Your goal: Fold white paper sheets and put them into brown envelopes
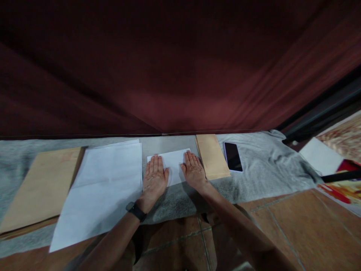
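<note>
Here left hand (153, 180) and right hand (194, 171) (palms down) press folded paper (172, 165).

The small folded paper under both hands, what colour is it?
White paper, plain, seen in the head view.

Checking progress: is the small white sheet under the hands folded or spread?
Folded, it seems: the sheet looks much smaller than the paper stack beside it, with left hand and right hand flat on it.

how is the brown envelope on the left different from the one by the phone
The left brown envelope looks much bigger and broader; the brown envelope by the phone is narrow and small. The left one lies beside the stack of white sheets, far from both hands; the other lies right next to the right hand. Both lie flat on the grey cloth.
</note>
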### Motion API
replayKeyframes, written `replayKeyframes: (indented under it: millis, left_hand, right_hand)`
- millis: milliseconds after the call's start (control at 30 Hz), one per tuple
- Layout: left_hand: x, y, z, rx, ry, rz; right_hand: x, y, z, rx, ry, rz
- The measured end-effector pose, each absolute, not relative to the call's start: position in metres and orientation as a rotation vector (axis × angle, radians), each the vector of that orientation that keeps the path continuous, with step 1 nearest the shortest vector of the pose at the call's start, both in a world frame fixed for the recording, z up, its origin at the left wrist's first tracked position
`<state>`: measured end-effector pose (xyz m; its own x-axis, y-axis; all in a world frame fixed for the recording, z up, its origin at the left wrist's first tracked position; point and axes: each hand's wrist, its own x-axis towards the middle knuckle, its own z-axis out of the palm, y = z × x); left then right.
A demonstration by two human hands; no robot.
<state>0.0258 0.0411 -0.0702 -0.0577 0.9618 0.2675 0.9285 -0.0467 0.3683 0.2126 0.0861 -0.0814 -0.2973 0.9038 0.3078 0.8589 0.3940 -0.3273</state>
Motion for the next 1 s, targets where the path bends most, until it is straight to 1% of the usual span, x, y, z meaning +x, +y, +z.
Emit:
replayKeyframes:
  millis: [267,400,567,733,1000]
  left_hand:
    - [0.022,0.04,-0.06,2.115,2.131,0.717]
    - [0.031,0.041,-0.057,2.22,1.975,0.676]
    - [0.043,0.041,-0.06,2.288,1.86,0.635]
    - [0.043,0.041,-0.066,2.274,1.893,0.593]
    - [0.033,0.039,-0.071,2.244,1.965,0.63]
  right_hand:
    - [0.212,0.084,-0.065,-1.541,-2.219,0.197]
    - [0.203,0.081,-0.056,-1.402,-2.327,0.272]
    - [0.193,0.078,-0.059,-1.321,-2.418,0.336]
    - [0.195,0.079,-0.065,-1.328,-2.44,0.273]
    - [0.206,0.082,-0.073,-1.37,-2.362,0.171]
